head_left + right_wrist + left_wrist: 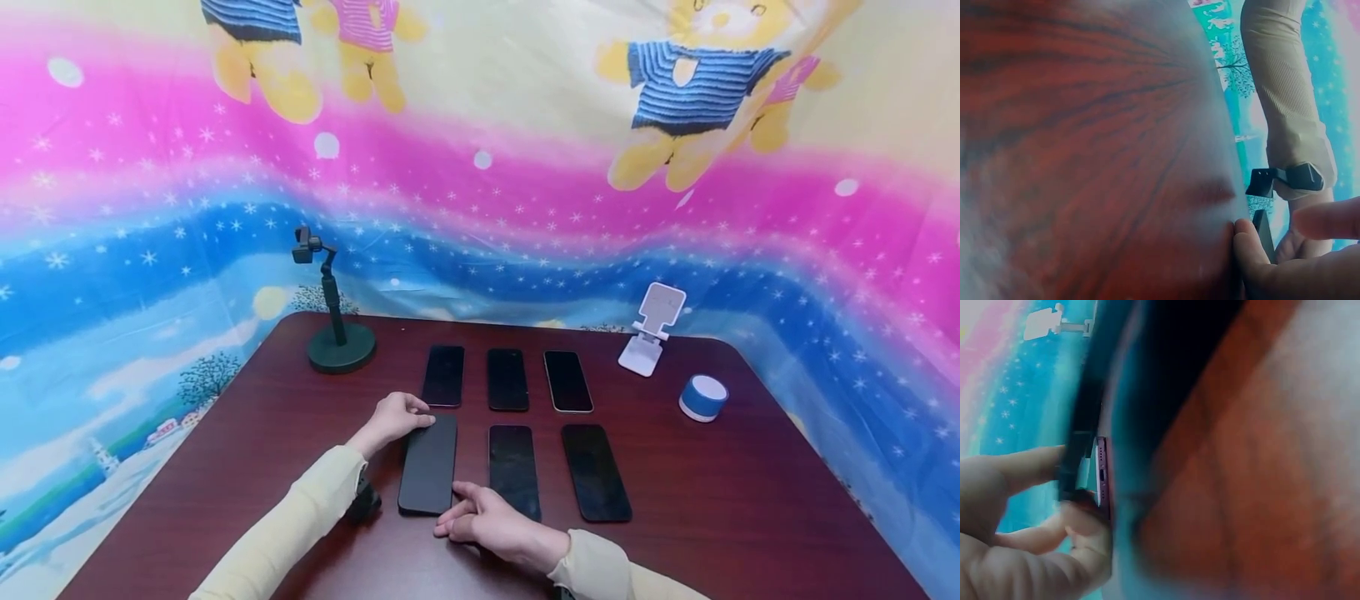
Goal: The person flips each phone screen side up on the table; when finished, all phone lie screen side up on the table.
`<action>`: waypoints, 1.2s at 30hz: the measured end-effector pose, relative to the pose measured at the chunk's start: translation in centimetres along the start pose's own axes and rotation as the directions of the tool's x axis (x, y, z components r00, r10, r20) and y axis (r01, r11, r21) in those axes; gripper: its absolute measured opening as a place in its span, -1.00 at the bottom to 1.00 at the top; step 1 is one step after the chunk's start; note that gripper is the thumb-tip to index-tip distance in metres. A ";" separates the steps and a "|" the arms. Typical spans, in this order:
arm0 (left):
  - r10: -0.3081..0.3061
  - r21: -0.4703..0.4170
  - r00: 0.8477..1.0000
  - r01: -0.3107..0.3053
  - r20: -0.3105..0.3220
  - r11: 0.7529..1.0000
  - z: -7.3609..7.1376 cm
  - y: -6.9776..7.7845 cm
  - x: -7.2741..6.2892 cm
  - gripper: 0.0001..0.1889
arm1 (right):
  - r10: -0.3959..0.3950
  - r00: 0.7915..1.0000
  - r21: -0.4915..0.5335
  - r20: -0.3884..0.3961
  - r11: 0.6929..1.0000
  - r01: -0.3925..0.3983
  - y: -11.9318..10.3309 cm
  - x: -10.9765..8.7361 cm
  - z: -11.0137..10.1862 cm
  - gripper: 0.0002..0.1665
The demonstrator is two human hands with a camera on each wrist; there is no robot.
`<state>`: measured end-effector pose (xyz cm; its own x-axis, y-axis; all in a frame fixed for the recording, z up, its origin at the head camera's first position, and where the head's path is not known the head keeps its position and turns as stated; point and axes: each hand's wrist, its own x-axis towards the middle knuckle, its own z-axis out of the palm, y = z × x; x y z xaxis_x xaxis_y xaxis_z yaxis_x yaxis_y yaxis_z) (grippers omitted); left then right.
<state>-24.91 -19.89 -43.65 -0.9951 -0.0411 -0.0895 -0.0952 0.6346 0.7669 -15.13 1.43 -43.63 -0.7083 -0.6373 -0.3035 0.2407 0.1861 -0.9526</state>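
Observation:
A black phone (430, 467) is at the front left of two rows of phones, its screen side dark. At its upper left corner my left hand (393, 419) pinches it; in the left wrist view, thumb and fingers (1082, 531) bend about the dark phone edge (1082, 437), which stands slightly off the table. Near the lower right corner of that phone is my right hand (498, 525), its fingers fairly straight and touching the edge. In the right wrist view a thumb (1250, 250) rests beside the dark phone edge (1264, 234).
Behind lie a left phone (443, 377), a middle phone (507, 380) and a right phone (567, 381). The front row continues with a middle phone (513, 467) and a right phone (597, 472). A dark green stand (341, 348), a white phone stand (652, 329) and a blue-white round object (703, 399) stand farther back.

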 end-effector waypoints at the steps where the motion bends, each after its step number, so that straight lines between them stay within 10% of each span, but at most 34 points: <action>1: -0.001 -0.023 1.000 0.001 -0.010 1.000 0.0 -0.1 0.0 -0.72 | 0.001 1.000 -0.001 -0.011 1.000 -0.001 0.0 0.0 0.1 -0.16; 14: 0.022 -0.274 0.994 -0.049 -0.103 0.960 0.5 0.2 -0.3 -0.76 | 0.027 0.990 0.042 -0.138 0.999 -0.021 -0.8 0.9 1.2 -0.18; 24: 0.047 -0.265 0.978 -0.101 -0.202 0.959 0.7 2.6 -2.0 -0.77 | 0.064 0.986 -0.003 -0.152 0.998 -0.066 -1.8 1.0 1.7 -0.17; 36: -0.002 -0.428 0.998 -0.024 -0.060 0.903 0.4 4.6 -3.3 -0.74 | 0.055 0.989 -0.103 -0.137 0.992 -0.069 -2.1 1.5 1.5 -0.42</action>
<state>-22.01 -16.53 -40.05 -0.9946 -0.0891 -0.0528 -0.0732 0.2441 0.9670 -15.72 -1.02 -42.06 -0.7781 -0.5179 -0.3555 0.2199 0.3055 -0.9264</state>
